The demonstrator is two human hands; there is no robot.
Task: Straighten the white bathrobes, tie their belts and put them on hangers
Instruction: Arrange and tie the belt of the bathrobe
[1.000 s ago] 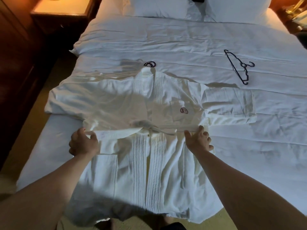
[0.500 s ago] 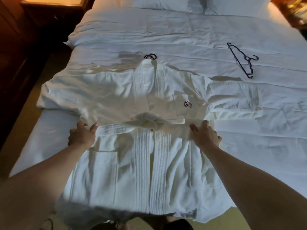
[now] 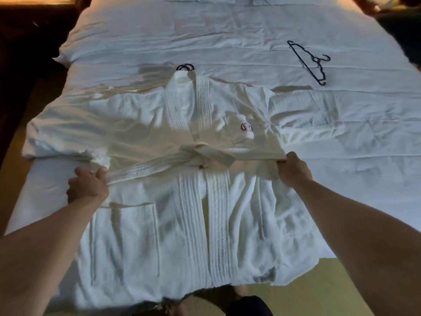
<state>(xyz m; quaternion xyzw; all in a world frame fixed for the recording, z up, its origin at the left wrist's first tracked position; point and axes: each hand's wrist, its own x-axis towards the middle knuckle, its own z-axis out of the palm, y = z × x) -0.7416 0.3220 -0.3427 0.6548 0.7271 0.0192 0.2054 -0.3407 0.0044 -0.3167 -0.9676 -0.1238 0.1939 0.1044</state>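
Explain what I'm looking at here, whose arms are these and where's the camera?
No machine here: the arms belong to a person, and the one camera sits on their head, looking forward and down, so you see what they see. They stand at the foot of a bed. A white bathrobe lies spread flat on it, with its belt knotted at the waist. The left hand grips one belt end and the right hand grips the other, holding them out to the sides. A dark hook pokes out above the collar, so a hanger seems to be inside already. A spare hanger lies further up the bed, to the right.
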